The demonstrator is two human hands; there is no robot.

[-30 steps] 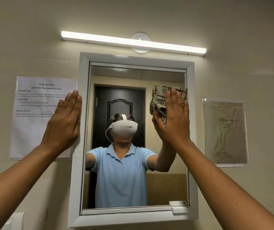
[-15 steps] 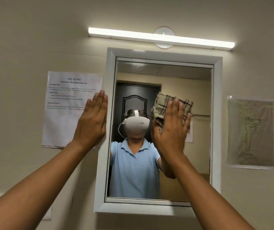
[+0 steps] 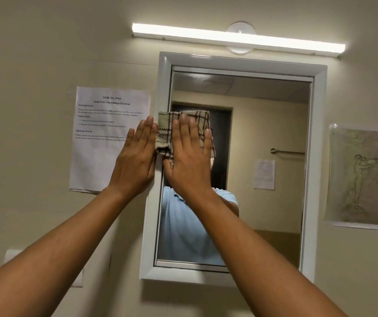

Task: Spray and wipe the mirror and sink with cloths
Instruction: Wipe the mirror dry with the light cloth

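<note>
The printed sheet point(image 3: 105, 133) left of the mirror reads "TASK ID: 3062", "DESCRIPTION", "TASK GOAL", "INITIAL STATE".

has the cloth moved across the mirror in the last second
Yes. The right hand has slid the checked cloth leftward across the mirror, from near the frame's right edge to its left edge, beside the left hand.

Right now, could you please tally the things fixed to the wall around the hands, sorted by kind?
Mirrors: 1, the white-framed mirror.
Light bars: 1, the light bar above it.
Paper sheets: 2, the printed task sheet on its left and the figure drawing on its right.
Total: 4.
</note>
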